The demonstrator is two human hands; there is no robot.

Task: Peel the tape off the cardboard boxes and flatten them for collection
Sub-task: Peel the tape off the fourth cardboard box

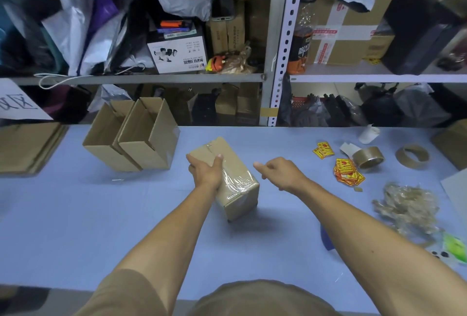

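- On the blue table [75, 214], mid-way across, the taped box [227, 179] lies under the gripping left hand [206, 173].
- Right hand [280, 173] hovers beside it, loosely curled, holding nothing.
- Risk: glossy tape may tear short, or the box could skid when pulled.

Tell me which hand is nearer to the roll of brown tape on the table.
Right. The right hand hovers just right of the taped box, between it and the tape roll. The left hand holds the box in its grip, farther from the roll.
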